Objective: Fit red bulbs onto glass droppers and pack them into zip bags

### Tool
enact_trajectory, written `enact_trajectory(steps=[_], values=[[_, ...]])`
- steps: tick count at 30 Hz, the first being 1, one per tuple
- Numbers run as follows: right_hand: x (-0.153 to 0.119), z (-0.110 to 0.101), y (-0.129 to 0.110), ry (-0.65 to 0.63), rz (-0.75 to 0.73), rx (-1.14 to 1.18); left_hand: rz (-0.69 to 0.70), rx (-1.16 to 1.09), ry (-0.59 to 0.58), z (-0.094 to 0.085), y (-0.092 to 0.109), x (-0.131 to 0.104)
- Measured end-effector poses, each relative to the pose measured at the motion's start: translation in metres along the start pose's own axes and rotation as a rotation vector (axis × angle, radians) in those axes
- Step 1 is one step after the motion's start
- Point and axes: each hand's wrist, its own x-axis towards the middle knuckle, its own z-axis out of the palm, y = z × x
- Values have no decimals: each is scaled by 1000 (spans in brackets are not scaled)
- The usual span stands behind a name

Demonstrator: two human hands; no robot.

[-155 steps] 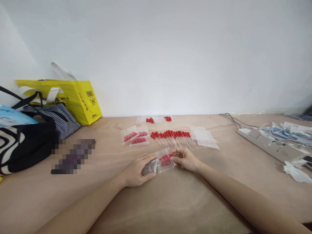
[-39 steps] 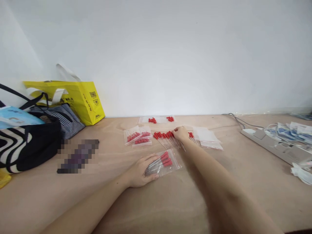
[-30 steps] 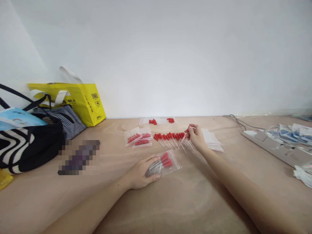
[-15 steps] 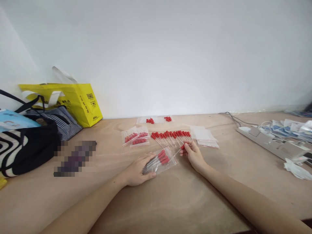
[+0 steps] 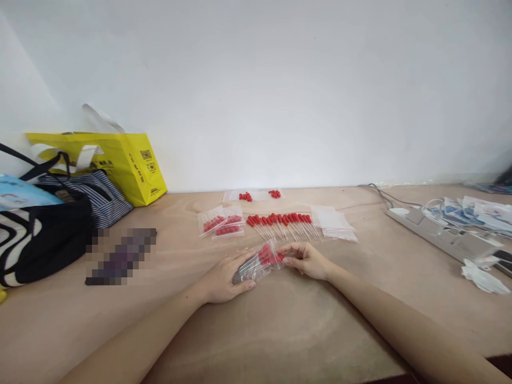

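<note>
My left hand (image 5: pixel 224 274) is curled around a clear zip bag (image 5: pixel 256 273) lying on the table, which holds several droppers with red bulbs and thin clear tubes. At the bag's right end, my right hand (image 5: pixel 310 260) pinches the red bulb of a dropper (image 5: pixel 280 257); its tube is inside the bag's opening. Just behind both hands, a row of loose droppers (image 5: pixel 286 220) lies side by side, bulbs pointing away from me. Left of that row are zip bags with red-bulbed droppers (image 5: pixel 228 229). To its right sits a stack of flat zip bags (image 5: pixel 334 220).
Near the wall lies another clear bag (image 5: pixel 262 196) with red bulbs on it. Left stand a yellow bag (image 5: pixel 136 170), a striped pouch (image 5: pixel 106 200) and a black bag (image 5: pixel 52 250). A power strip (image 5: pixel 440 237) with cables and a crumpled white tissue (image 5: pixel 484 277) are at right.
My right hand has moved left from beside the row to the bag's opening, bringing the dropper's tube inside it. My left hand stays on the bag. The view has shifted slightly.
</note>
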Motion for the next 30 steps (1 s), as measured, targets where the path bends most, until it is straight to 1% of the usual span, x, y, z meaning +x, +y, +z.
enact_trajectory(steps=[5, 11, 13, 17, 19, 21, 23, 25, 27, 30], values=[[9, -1, -1, -82, 15, 68, 6, -9, -18, 0, -1, 1], [14, -2, 3, -62, -33, -12, 17, -10, -26, 0, 0, 1], [14, -4, 2, -101, -42, -17, 7, -1, -25, 0, 0, 1], [13, -7, -1, -238, -37, -18, 11, 11, -30, 0, -1, 1], [13, -6, -2, -262, -36, -59, 14, 17, -28, 1, -2, 2], [15, -5, -2, -215, -53, -144, 26, 18, -18, 1, -3, 2], [17, -3, 0, -121, -79, -233, 44, 11, -3, 2, -4, 2], [18, -1, 2, -73, -98, -253, 59, 6, 9, 2, -5, 2], [17, -1, 3, -118, -90, -208, 56, 8, 11, 2, -5, 2], [14, -4, 2, -245, -64, -147, 43, 15, 1, 2, -5, 2]])
